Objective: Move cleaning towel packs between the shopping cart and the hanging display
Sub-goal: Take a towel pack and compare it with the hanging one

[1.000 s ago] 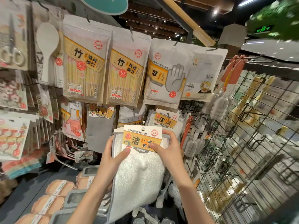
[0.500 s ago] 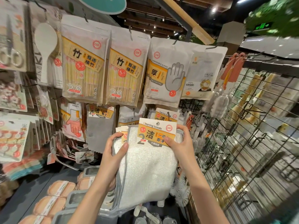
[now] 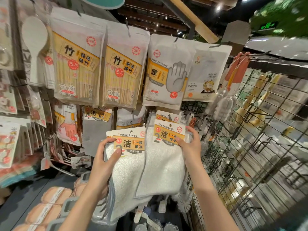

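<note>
The left hand [image 3: 103,157] and right hand [image 3: 191,145] each hold one towel pack, left pack [image 3: 126,165] and right pack [image 3: 165,164], before the hanging display [image 3: 103,67].

Hook under the right towel pack [image 3: 164,157] hidden by its header card; left-edge packets [image 3: 8,97] blurred, labels unreadable.

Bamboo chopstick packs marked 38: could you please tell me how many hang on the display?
2: one bamboo chopstick pack hangs at upper left beside the white rice paddle; the second pack hangs just right of it. More may hang hidden behind them.
</note>
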